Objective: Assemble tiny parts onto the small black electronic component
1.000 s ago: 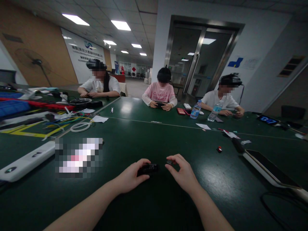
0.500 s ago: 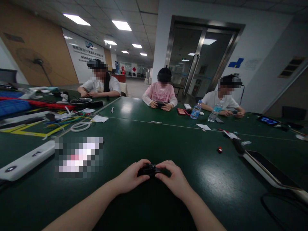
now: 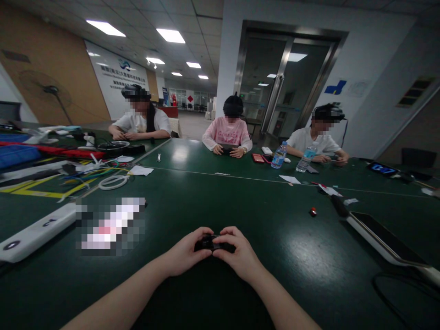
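A small dark object point(image 3: 207, 242), black and glossy in places, is between my two hands just above or on the green table point(image 3: 192, 197); its kind I cannot make out. My left hand point(image 3: 187, 252) grips its left end, thumb below and fingers above. From the other side my right hand point(image 3: 239, 253) pinches it, the thumb and fingertips close to the left hand's. Fingers cover much of the object. Left of my hands lies a flat thing blurred by a mosaic point(image 3: 112, 227).
A long white device point(image 3: 39, 233) lies at left, near a coiled white cable point(image 3: 113, 182). On the right are a tablet-like device point(image 3: 385, 238), a small red object point(image 3: 312, 211) and two water bottles point(image 3: 279, 156). Three people sit across the table, hands on small items.
My right hand has shifted slightly left, so its fingertips sit closer to my left hand on the dark object. The view has moved a little; the left hand's grip looks the same.
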Available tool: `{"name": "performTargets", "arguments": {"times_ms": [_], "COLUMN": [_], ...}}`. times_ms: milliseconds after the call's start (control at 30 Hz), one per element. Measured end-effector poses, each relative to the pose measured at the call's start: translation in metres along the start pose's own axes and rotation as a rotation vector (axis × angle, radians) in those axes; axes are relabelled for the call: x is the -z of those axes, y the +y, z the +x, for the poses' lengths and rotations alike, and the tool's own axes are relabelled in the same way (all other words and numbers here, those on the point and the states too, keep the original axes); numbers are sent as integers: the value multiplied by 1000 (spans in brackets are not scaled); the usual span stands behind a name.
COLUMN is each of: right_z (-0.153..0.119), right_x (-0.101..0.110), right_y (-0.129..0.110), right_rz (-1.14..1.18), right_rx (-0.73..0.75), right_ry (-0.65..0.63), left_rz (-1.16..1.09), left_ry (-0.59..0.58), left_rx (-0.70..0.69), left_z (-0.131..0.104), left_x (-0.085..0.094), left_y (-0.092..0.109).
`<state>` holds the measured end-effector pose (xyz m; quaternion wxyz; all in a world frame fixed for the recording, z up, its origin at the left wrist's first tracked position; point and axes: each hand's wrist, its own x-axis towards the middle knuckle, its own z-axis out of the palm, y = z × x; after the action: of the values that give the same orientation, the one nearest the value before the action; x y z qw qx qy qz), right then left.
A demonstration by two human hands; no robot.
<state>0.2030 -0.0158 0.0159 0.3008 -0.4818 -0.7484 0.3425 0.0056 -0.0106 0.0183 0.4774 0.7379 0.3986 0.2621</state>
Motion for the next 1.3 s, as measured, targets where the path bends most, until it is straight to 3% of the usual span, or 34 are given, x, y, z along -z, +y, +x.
{"name": "performTargets", "arguments": {"times_ms": [300,700,1300], "right_z": [0,-4,-1], "right_x": [10,11,10], "right_y": [5,0,1], "right_rz": [33,165,324], "right_rx": [-23,-57,-78], "right_ry": [-165,-85,-93], "left_rz": [-54,-187,-70], "left_ry": [38,76,26], "left_rx": [-3,17,22], "left_z": [1,0,1], "left_x": [-2,0,1], "left_y": [-3,-3,-3]}}
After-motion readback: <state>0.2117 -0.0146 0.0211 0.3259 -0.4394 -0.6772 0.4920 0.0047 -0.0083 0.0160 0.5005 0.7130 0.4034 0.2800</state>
